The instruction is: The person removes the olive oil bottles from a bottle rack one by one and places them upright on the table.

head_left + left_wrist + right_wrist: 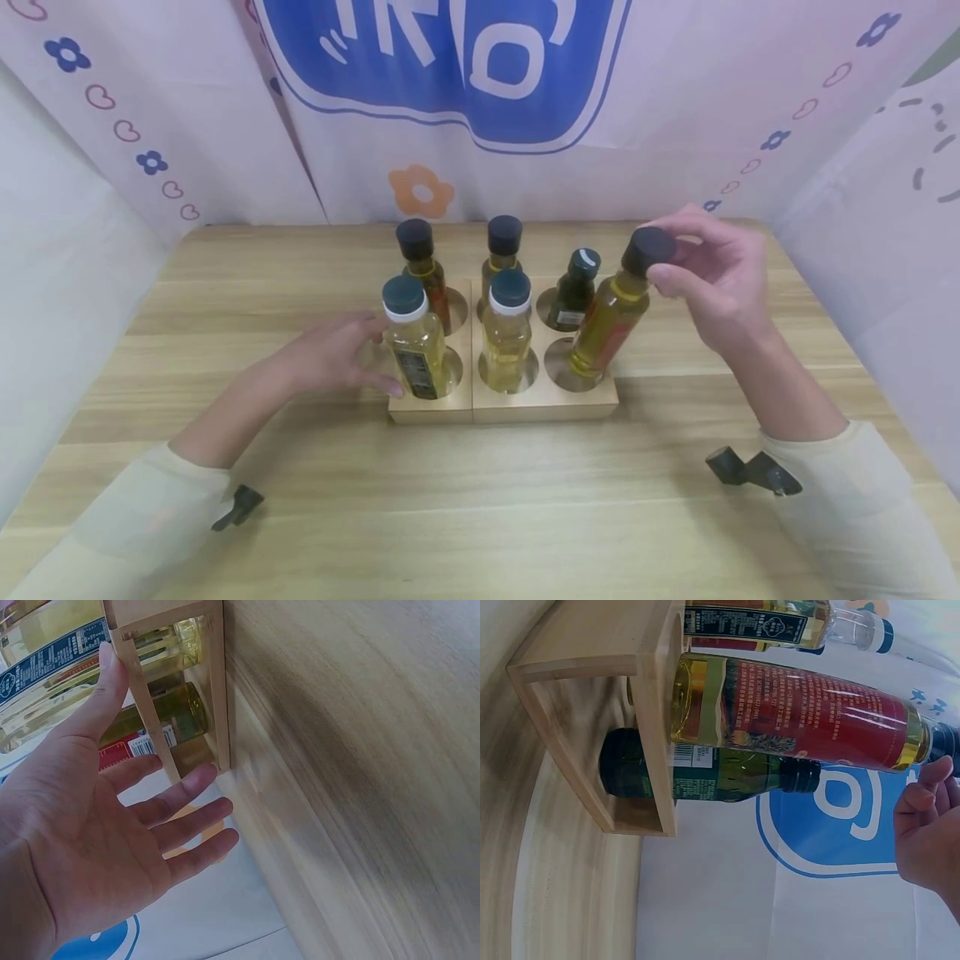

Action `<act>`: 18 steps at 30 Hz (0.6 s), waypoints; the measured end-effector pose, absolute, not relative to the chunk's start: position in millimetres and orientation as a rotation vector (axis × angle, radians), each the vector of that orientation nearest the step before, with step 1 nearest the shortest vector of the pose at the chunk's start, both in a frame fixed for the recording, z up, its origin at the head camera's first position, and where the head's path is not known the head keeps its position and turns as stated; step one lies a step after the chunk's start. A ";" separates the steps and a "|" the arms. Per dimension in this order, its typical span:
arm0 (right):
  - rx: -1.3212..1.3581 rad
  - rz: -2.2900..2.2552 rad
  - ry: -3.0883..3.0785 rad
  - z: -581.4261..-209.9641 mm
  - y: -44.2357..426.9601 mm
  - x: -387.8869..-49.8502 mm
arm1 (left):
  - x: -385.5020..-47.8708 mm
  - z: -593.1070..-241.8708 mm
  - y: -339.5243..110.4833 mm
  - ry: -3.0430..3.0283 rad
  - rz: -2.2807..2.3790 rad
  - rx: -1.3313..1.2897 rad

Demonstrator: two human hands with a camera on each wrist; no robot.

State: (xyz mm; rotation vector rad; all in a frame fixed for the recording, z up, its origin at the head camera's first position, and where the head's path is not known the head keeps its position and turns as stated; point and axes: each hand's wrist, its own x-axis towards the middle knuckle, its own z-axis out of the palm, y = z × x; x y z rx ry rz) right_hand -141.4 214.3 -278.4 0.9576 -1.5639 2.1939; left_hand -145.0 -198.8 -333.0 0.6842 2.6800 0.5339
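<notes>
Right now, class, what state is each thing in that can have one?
Wooden holder: upright, five holes occupied
Front left bottle: capped, standing
Front middle bottle: capped, standing
Back left bottle: capped, standing
Back middle bottle: capped, standing
Small dark bottle: capped, standing
Red-label bottle: capped, tilted, held
Right hand: gripping red-label bottle near its top
Left hand: fingers spread, beside holder

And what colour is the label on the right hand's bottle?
The label is mostly red, clearest in the right wrist view.
</notes>
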 end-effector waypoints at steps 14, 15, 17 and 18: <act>0.952 2.413 -1.290 -266.0 219.9 -141.4 | -143.8 -332.4 -199.4 2.675 0.543 0.704; 0.947 2.414 -1.284 -265.6 220.6 -141.3 | -143.9 -332.4 -199.4 2.674 0.543 0.706; 0.937 2.406 -1.280 -265.1 222.4 -141.4 | -143.7 -332.3 -199.5 2.673 0.539 0.703; 0.934 2.404 -1.280 -264.9 223.3 -141.5 | -143.7 -332.4 -199.6 2.674 0.535 0.702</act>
